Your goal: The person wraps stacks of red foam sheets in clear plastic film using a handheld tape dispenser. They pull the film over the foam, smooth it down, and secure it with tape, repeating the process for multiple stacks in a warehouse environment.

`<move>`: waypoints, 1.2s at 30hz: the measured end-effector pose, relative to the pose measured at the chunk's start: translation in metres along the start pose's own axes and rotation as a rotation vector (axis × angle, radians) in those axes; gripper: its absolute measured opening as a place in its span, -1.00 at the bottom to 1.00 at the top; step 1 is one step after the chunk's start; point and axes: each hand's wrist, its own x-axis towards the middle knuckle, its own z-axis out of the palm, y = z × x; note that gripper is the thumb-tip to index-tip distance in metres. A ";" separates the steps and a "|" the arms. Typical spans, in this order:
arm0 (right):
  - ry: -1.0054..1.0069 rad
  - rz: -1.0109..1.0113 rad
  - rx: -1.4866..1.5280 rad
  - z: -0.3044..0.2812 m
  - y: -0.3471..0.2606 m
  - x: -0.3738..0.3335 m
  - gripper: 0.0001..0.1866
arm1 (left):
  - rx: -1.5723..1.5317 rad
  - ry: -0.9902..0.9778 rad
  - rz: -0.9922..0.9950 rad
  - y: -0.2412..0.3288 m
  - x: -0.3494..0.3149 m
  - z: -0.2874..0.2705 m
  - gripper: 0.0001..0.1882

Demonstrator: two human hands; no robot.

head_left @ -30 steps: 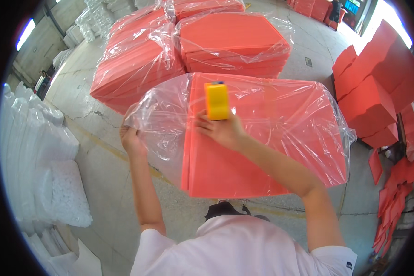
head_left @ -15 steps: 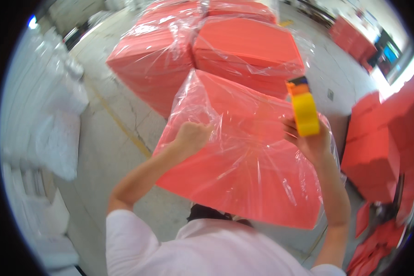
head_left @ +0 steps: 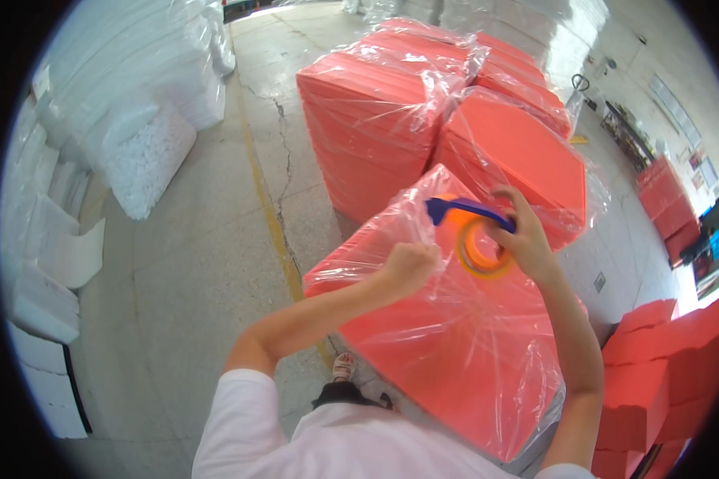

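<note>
A stack of red sheets, covered in clear plastic film, stands right in front of me. My left hand is closed at its far left part, gripping a gathered bit of the film. My right hand holds a tape dispenser by its blue frame, with a roll of yellow-orange tape on it. The dispenser's toothed front end is just above and right of my left fist. Some of the dispenser is blurred, and whether tape runs from it to the film cannot be made out.
More film-wrapped red stacks stand right behind this one. Unwrapped red blocks are piled at the lower right. White foam sheets and a bag of white pieces line the left side. A yellow line runs along the cracked concrete floor.
My view has turned left. The dispenser has swung from upright at the right to lying across the film, close to my left hand. My left hand stays closed on the film.
</note>
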 end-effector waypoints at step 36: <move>-0.465 -0.186 -0.518 -0.085 0.139 -0.157 -0.21 | 0.077 0.076 -0.015 0.197 -0.047 -0.050 -0.62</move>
